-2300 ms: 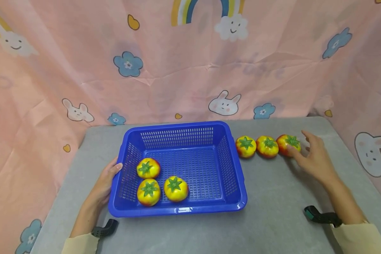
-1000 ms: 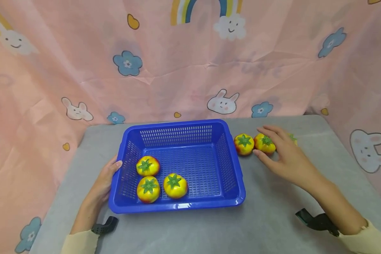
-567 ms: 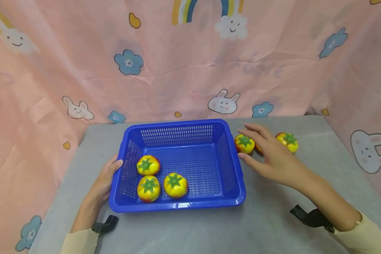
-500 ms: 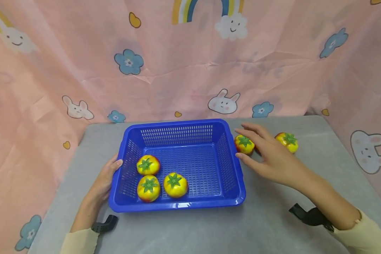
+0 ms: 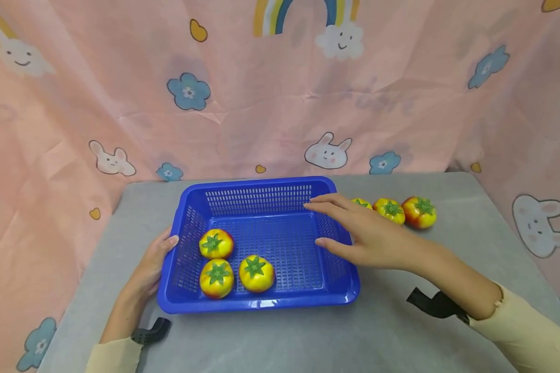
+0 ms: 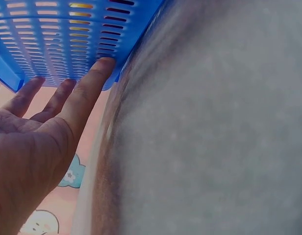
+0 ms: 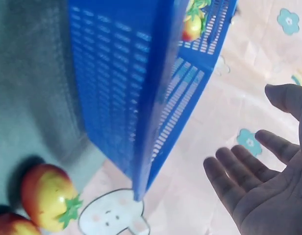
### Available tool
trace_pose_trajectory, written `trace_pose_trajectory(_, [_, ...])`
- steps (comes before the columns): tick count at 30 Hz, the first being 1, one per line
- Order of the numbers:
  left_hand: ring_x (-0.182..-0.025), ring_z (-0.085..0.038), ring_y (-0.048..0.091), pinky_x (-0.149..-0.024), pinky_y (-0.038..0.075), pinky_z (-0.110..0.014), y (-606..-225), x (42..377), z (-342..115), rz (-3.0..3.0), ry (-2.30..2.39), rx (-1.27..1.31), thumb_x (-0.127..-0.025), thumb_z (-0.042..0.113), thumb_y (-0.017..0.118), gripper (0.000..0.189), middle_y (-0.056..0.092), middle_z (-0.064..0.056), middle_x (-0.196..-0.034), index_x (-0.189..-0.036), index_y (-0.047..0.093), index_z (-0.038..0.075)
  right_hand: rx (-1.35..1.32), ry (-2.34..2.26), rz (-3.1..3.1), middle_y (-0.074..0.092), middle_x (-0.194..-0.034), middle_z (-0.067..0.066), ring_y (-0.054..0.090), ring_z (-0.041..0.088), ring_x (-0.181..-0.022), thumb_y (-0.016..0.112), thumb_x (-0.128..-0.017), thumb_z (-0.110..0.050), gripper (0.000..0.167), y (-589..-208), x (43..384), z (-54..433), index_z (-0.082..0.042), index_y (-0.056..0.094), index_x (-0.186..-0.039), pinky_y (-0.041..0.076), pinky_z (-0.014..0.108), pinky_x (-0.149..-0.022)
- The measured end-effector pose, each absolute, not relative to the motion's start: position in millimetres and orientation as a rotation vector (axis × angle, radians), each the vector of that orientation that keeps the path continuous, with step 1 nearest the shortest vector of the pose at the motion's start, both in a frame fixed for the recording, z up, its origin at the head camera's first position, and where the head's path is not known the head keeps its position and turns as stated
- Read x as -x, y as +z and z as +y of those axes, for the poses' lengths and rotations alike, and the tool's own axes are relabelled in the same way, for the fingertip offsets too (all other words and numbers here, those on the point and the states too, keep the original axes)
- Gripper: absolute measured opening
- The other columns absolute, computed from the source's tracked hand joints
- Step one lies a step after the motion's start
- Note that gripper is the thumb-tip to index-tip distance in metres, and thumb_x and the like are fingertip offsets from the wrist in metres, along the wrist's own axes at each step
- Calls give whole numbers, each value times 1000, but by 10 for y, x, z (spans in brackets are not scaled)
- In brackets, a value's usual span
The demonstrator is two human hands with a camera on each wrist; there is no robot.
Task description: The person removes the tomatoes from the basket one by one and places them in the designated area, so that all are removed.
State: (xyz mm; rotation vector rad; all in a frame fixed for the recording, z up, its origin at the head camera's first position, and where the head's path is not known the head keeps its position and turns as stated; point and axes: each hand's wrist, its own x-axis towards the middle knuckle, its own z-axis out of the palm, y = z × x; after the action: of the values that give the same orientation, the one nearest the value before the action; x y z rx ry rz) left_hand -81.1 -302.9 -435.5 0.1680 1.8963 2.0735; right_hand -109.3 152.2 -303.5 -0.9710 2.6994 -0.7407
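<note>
A blue plastic basket (image 5: 303,300) with slotted walls stands on the grey table. My left hand (image 5: 154,264) holds its left side, thumb over the rim and fingers against the outer wall, as the left wrist view shows. Inside, at the front left, sit three yellow-red toy fruits (image 5: 256,273) with green star-shaped leaf tops. Over the basket's right rim hovers my right hand (image 5: 359,230), fingers spread and nothing in them. Three matching fruits (image 5: 419,212) line up on the table right of the basket; the nearest one to it is partly hidden behind the right hand.
A pink cloth (image 5: 261,129) printed with rabbits, flowers and rainbows hangs behind and beside the grey table (image 5: 261,342). Each wrist wears a dark strap (image 5: 434,304) with a protruding piece.
My right hand has moved left, from the far-right fruit past the row to above the basket's right rim. The fruits and basket keep their places, and the left hand stays on the basket.
</note>
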Motion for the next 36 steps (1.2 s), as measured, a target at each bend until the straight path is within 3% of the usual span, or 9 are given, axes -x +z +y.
trace_pose_trajectory(17, [-114, -11, 74, -93, 66, -34, -4376, 818, -3063, 1854, 2111, -209, -116, 27, 33, 65, 69, 10, -133, -167, 5, -3, 1151, -695, 2441, 54, -156, 3, 59, 23, -140, 69, -103, -36, 57, -3119, 1272, 1019, -22, 52, -155, 55, 48, -115])
trace_pose_trajectory(26, [-113, -13, 75, -91, 66, -35, -4387, 801, -3084, 1826, 2126, -220, -116, 25, 32, 58, 70, 9, -132, -167, 13, 5, 1190, -594, 2298, 51, -160, 1, 57, 20, -143, 64, -105, -35, 54, -3222, 1313, 756, -22, 51, -156, 52, 43, -119])
trace_pose_trajectory(36, [-111, -13, 76, -91, 66, -35, -4400, 815, -3072, 1807, 2134, -202, -116, 25, 33, 57, 72, 7, -129, -167, 16, 6, 1196, -471, 2220, 52, -158, 3, 60, 23, -140, 66, -105, -34, 54, -3297, 1346, 556, -20, 53, -155, 53, 41, -118])
